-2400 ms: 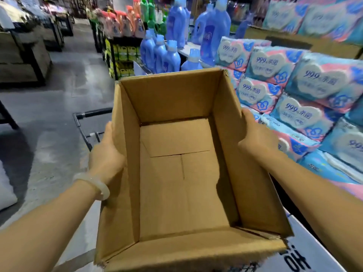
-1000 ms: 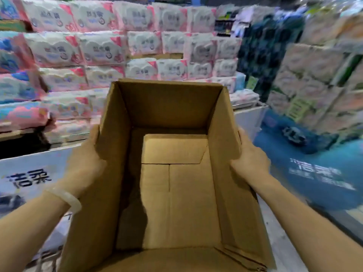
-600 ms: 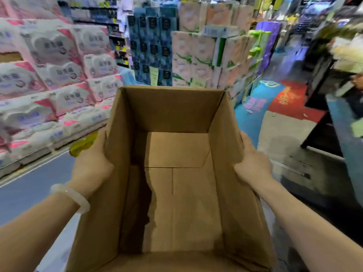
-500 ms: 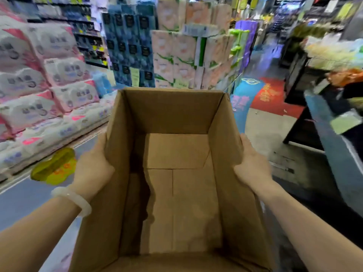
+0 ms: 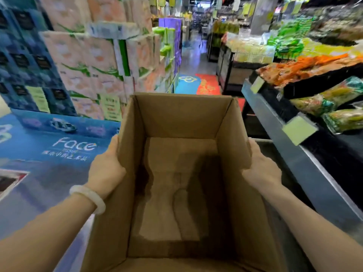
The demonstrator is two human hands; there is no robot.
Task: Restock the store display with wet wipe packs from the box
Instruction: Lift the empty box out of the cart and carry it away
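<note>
I hold an open brown cardboard box (image 5: 182,118) in front of me, and its inside is bare cardboard with no packs in it. My left hand (image 5: 107,169), with a pale bangle on the wrist, grips the box's left wall from outside. My right hand (image 5: 261,169) grips the right wall the same way. No wet wipe packs show in this view.
Stacked tissue packs (image 5: 94,55) rise on the left above a blue "Face" display base (image 5: 59,146). A dark shelf (image 5: 294,146) with bagged goods runs along the right. An aisle (image 5: 194,61) with a blue and red floor mat runs ahead.
I have turned right with the box, away from the wet wipe display, and now face down an aisle. Both hands have kept their grip on the box walls.
</note>
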